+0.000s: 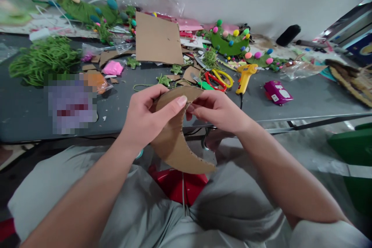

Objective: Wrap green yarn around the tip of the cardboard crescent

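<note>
A brown cardboard crescent hangs above my lap in front of the table edge, its lower tip pointing right. My left hand grips its upper left part, thumb on the near face and fingers behind. At the upper tip, my right hand pinches the cardboard near the inner edge; some of its fingers are hidden behind the piece. Just beyond my hands lie scissors with red and yellow handles and a yellow hot glue gun.
Green yarn is heaped at the left. A square cardboard sheet lies among scraps at the back. Green crescents with coloured balls stand near the wall. A purple packet is on the right, and a green bin stands beyond the table's front edge.
</note>
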A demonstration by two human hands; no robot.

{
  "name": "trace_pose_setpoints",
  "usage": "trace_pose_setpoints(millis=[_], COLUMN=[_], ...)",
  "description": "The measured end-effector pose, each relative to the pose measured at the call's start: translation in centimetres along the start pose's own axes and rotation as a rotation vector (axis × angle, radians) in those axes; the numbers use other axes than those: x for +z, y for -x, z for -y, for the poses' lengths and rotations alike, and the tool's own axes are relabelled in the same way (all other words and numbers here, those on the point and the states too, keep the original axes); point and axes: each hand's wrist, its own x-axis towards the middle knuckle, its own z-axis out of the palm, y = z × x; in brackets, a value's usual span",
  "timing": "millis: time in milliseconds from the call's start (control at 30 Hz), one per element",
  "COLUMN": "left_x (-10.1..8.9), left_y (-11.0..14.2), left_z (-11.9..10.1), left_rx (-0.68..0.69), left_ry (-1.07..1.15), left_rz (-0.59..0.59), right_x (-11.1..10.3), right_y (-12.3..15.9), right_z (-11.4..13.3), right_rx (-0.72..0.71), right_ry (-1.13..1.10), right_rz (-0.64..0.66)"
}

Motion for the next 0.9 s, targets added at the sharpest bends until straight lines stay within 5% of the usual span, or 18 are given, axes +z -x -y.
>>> trace_pose_setpoints(millis=[233, 467, 700, 900], left_x=[-0.3, -0.1, 0.3, 0.3], left_y=[-0.3, -0.1, 0.0, 0.0], left_z=[0.5, 0.8, 1.1, 0.6], left_rx=[0.054, 0.091, 0.048, 0.057], left_ry=[-0.21, -0.466, -0.467, -0.282], left_rz=[-0.079, -0.116, 0.1, 0.307], right_x=[0.1, 0.0, -0.8, -1.8], right_y=[0.5, 1.5, 1.4, 1.1], right_z=[0.2, 1.1, 1.2, 1.4], right_rx=[-0.043, -0.177, -0.36, -0.327], right_ry=[0.191, 0.637, 0.791, 0.642], right_rz=[-0.01, -0.05, -0.014, -0.099])
